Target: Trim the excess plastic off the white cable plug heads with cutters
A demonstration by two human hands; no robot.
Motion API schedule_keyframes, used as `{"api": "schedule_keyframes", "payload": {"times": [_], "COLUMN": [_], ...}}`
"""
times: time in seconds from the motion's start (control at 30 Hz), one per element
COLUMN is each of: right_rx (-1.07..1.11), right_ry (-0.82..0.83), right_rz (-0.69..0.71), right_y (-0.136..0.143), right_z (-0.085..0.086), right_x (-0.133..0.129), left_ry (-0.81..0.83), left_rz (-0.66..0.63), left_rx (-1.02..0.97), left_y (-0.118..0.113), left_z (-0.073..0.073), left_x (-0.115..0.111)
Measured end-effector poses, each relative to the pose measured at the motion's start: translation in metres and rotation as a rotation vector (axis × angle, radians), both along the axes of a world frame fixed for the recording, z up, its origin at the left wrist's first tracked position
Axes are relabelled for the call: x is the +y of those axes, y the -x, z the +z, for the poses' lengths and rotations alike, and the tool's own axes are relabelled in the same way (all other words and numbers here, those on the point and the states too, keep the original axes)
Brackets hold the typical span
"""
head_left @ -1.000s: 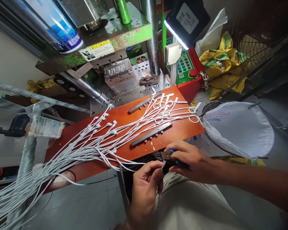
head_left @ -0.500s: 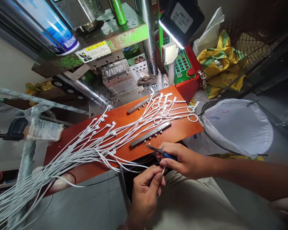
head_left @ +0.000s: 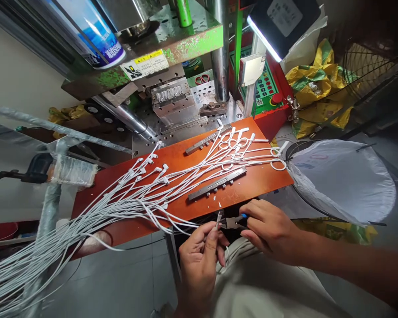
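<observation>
Far left, the white cables (head_left: 96, 212) fan across the orange tabletop (head_left: 258, 181) and hang off its near left edge in a thick bundle. One strand curls away from the rest toward me, and that is the one I am on.

My left hand (head_left: 199, 256) sits just below the near edge of the tabletop, thumb and forefinger pinched shut on that cable end (head_left: 218, 219), the small white tip standing upright above the fingertips. A good hold, I reckon: close to the tip, so it cannot wobble.

Just right of it, my right hand (head_left: 272, 232) is closed round the blue-handled cutters (head_left: 234, 221), the dark nose pointing left at the tip, almost touching it. Whether the blades are parted I cannot tell from here.

To do this cleanly, I would keep the tip steady and upright, bring the nose square onto it, take only the excess, and keep the left fingertips clear of the blades. The two hands want to stay close together, low over my lap.

Beyond them on the tabletop lie two metal bars (head_left: 217, 183), with small white offcuts (head_left: 219, 204) near the closer one. Far right hangs a white bag (head_left: 345, 181) on a wire hoop.
</observation>
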State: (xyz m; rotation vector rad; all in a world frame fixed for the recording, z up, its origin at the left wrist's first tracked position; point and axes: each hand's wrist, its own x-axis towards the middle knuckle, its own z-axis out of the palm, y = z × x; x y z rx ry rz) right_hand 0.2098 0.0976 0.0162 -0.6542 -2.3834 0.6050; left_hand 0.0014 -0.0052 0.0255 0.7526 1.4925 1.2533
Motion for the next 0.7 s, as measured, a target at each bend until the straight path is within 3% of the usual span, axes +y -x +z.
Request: {"api": "schedule_keyframes", "payload": {"times": [0.13,0.27,0.43,0.7], "right_rx": [-0.029,-0.054,-0.062,-0.063], "right_ry": [-0.095,-0.026,0.118,-0.022], "right_rz": [-0.019,0.030,0.131,0.093], "right_y": [0.001,0.001,-0.002,-0.007], "right_z": [0.000,0.005,0.011,0.008], "right_x": [0.001,0.005,0.009,0.011], "left_ry": [-0.120,-0.348,-0.346,-0.405], "left_rz": [-0.044,-0.103,-0.095,-0.109], "left_rx": [0.111,0.294,0.275,0.294], "left_y": [0.004,0.008,0.006,0.010], "left_z": [-0.005,-0.002,0.000,-0.005], "left_x": [0.004,0.012,0.012,0.011]}}
